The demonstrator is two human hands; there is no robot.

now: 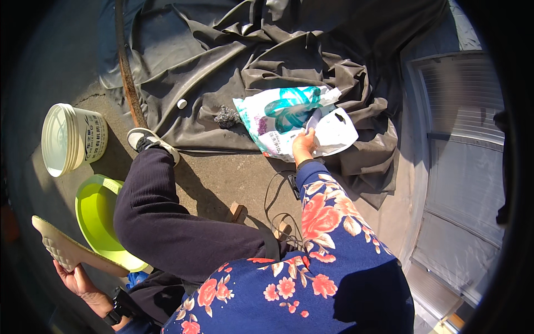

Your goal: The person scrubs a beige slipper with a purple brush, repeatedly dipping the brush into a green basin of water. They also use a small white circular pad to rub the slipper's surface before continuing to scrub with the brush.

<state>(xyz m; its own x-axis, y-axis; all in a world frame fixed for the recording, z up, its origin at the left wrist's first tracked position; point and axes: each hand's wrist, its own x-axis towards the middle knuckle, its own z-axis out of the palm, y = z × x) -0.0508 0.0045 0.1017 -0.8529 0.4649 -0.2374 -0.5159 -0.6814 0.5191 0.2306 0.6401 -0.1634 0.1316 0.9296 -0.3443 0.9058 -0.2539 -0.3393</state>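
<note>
My left hand (79, 279) grips the lower edge of a cream quilted padded panel (69, 246), tilted beside a lime-green plastic basin (94, 213). My right arm reaches forward, and my right hand (304, 144) grasps the edge of a white and teal printed plastic bag (279, 110), apparently detergent. A white end with a cut-out handle (336, 131) folds over towards the right. Some of my right fingertips are hidden by the bag. Against the bag's left side lies a dark metal scouring pad (227, 117).
A crumpled black tarpaulin (200, 83) spreads under the bag, with a small white cap (182, 104) on it. A white plastic bucket (75, 140) bearing writing stands at left. A rusty bar (129, 83) crosses the sheet. Cable (267, 196) and wooden pieces (238, 212) lie near my leg.
</note>
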